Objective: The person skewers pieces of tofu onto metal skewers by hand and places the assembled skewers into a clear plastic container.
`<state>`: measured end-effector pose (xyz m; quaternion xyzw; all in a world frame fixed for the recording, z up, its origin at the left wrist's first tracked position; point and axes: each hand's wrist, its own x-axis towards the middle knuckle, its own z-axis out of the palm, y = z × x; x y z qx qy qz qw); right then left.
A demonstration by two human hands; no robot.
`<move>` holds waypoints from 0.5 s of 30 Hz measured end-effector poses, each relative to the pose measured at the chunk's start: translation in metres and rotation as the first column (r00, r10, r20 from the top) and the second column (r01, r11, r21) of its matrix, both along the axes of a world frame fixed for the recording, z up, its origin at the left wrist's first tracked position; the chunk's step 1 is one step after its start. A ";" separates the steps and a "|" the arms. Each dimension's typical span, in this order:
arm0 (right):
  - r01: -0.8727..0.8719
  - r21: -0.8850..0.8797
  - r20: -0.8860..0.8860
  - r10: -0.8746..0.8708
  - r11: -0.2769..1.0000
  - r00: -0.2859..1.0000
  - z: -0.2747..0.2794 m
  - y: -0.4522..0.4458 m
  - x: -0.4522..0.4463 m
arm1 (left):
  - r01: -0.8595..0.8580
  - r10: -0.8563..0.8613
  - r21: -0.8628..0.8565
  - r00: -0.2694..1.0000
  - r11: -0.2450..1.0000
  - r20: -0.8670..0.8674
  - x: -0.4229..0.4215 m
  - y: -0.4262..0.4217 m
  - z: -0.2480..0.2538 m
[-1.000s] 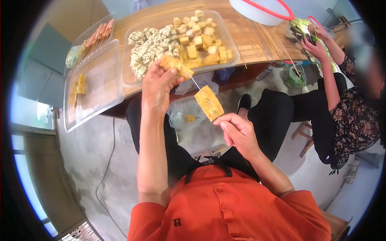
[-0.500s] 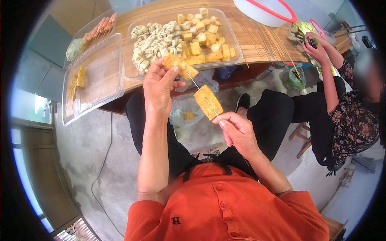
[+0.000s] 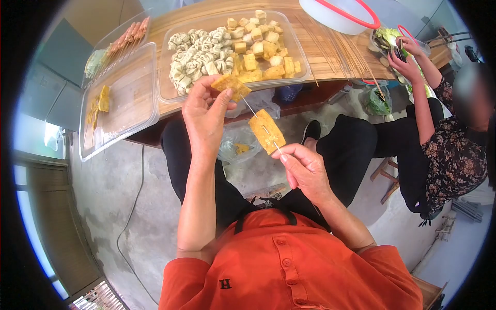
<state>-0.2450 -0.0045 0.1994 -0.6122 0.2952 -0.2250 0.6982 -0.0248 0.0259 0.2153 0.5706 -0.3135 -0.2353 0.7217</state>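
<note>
My left hand (image 3: 204, 121) pinches a yellow fried tofu slice (image 3: 231, 86) between thumb and fingers. A thin bamboo skewer (image 3: 248, 106) meets the lower edge of that slice; how deep its tip sits is hidden. Lower on the same skewer, a second tofu slice (image 3: 266, 135) is threaded, with the stick showing through its surface. Just below this second slice, my right hand (image 3: 307, 169) grips the skewer between thumb and forefinger. Both hands are above my lap, in front of the table edge.
On the wooden table (image 3: 201, 13), a clear tray (image 3: 168, 51) holds knotted tofu strips and tofu cubes. A second tray (image 3: 124, 98) at left carries finished tofu skewers. Loose skewers (image 3: 341, 46) lie near a white basin (image 3: 330, 18). A co-worker (image 3: 454, 150) sits at right, holding something dark.
The slice in my left hand has tilted slightly and shifted a little. My right hand stays almost still. One of the co-worker's hands has moved upward.
</note>
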 end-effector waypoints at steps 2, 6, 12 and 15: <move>0.005 0.016 0.009 -0.005 1.000 1.000 0.000 0.001 0.001 | -0.006 0.006 0.003 1.000 1.000 0.029 -0.001 0.001 0.000; -0.015 -0.010 -0.004 0.015 1.000 1.000 -0.001 0.001 0.002 | -0.009 0.009 -0.023 0.999 1.000 0.043 -0.001 0.001 -0.006; 0.007 -0.120 -0.032 -0.011 0.993 0.999 0.002 0.000 0.005 | 0.068 -0.070 -0.015 0.986 0.998 -0.148 -0.008 0.006 -0.001; -0.005 -0.233 -0.088 -0.017 0.973 0.996 0.003 -0.001 0.003 | 0.102 -0.110 -0.041 0.945 0.994 -0.307 -0.004 0.008 0.002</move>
